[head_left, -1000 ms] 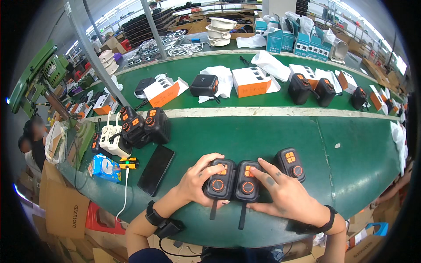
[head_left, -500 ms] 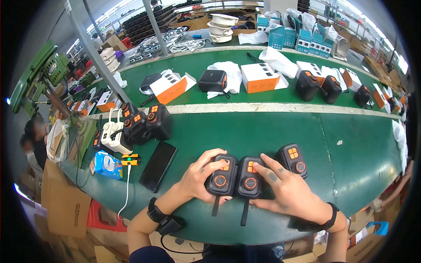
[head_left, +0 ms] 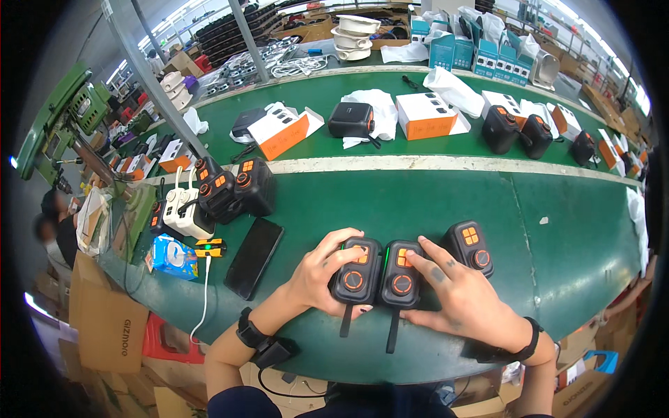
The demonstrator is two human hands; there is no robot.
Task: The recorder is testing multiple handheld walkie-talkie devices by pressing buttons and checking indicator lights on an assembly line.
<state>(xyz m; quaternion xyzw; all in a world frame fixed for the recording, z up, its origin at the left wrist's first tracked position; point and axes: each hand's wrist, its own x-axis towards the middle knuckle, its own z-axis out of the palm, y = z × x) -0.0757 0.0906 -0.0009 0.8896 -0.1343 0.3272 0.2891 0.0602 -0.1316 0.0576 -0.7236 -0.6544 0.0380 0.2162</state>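
Observation:
Two small black boxy devices with orange buttons and a round orange-ringed dial stand side by side before me, each with a short black strap at its near end. My left hand (head_left: 326, 273) is wrapped round the left device (head_left: 355, 281), index finger on its orange buttons. My right hand (head_left: 460, 296) grips the right device (head_left: 401, 284), thumb low and a fingertip on its buttons. Green light shows along the upper left edge of both. A third device (head_left: 481, 259) of the same kind lies just beyond my right hand, untouched.
Left on the green table (head_left: 334, 202) are a black phone (head_left: 255, 259), a blue tissue pack (head_left: 174, 258), a yellow-black gadget (head_left: 210, 248) on a white cable, and several clustered devices (head_left: 254, 187). Beyond, a green belt (head_left: 209, 143) bears orange-white boxes (head_left: 426, 118). A green drill press (head_left: 83, 104) stands left.
Green light now shows on the upper left edges of the two held devices. My hands keep their grip. Boxes and devices on the far belt have shifted slightly right.

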